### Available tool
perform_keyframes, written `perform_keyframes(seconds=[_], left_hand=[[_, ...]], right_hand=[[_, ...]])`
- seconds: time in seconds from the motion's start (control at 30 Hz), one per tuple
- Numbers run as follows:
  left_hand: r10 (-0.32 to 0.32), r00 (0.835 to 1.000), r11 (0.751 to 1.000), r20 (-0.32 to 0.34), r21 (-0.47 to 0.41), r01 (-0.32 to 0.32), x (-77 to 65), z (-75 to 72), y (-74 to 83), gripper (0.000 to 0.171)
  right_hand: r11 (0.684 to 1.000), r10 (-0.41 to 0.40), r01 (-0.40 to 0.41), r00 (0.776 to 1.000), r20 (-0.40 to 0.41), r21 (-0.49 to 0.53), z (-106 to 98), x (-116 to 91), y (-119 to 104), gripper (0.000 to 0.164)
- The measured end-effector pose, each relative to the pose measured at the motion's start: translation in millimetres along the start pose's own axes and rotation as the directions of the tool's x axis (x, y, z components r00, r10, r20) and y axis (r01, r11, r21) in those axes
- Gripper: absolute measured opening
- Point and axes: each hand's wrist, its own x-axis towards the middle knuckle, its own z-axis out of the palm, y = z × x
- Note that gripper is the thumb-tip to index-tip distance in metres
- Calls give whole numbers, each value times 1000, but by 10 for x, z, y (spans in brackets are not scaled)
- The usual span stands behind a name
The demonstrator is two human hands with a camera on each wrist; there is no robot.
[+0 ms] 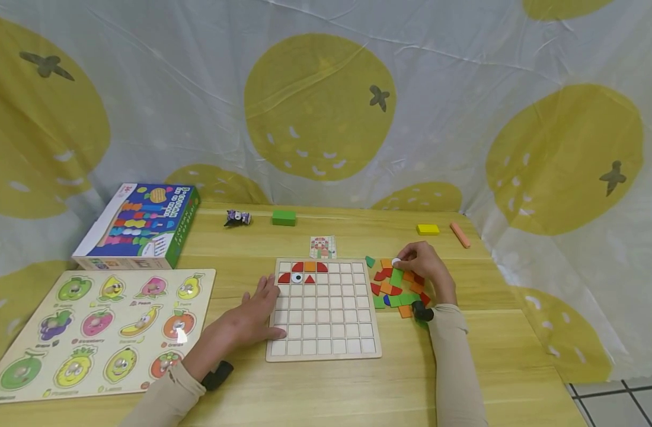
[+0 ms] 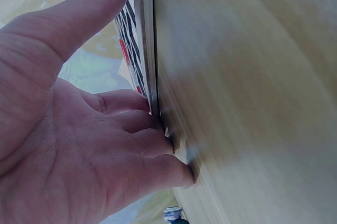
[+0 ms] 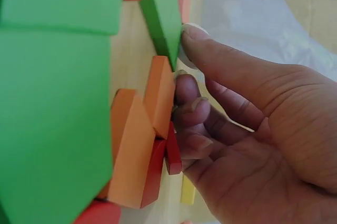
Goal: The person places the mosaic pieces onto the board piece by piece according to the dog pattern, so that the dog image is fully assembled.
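Note:
A wooden grid board [image 1: 326, 351] lies flat on the table. Red and orange pieces fill part of its top row; below them sit a red quarter-round piece [image 1: 284, 278], a round eye piece [image 1: 297, 277] and a red triangle [image 1: 310, 279]. My left hand [image 1: 251, 317] rests at the board's left edge, thumb on the rim and fingers extended along its side. To the right of the board, my right hand [image 1: 428, 267] pinches a white round piece [image 3: 187, 60] by thumb and finger. Under and around that hand spread loose green, orange and red pieces [image 3: 58, 113].
A small pattern card [image 1: 323, 247] lies behind the board. Left are a fruit puzzle board [image 1: 99, 385] and a toy box [image 1: 144, 219]. Toward the back lie a dark patterned object [image 1: 237, 218], a green block [image 1: 284, 218], a yellow block [image 1: 427, 229] and an orange stick [image 1: 460, 235].

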Motion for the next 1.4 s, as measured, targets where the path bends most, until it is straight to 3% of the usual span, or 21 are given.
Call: perform_keyframes(seconds=[0.4,0.67,0.9,1.07,1.4], left_hand=[[-4,1000,1000,-5,5,4,21,9,-13,104],[-2,1000,1000,-5,8,2,24,21,-42,104],[-8,1000,1000,1,5,8,15,20,-39,104],[-2,1000,1000,-4,-1,2,5,18,-28,103],[-5,1000,1000,3,-3,5,2,6,-9,103]], right_hand=[[995,-98,98,995,-4,-11,-19,4,-38,21],[990,-118,118,993,-14,80,27,-5,-169,13],[966,-183,171,982,47,195,125,6,-306,7],[936,-264,237,961,77,259,218,40,-396,14],[946,-287,252,944,164,206,443,84,-602,17]])
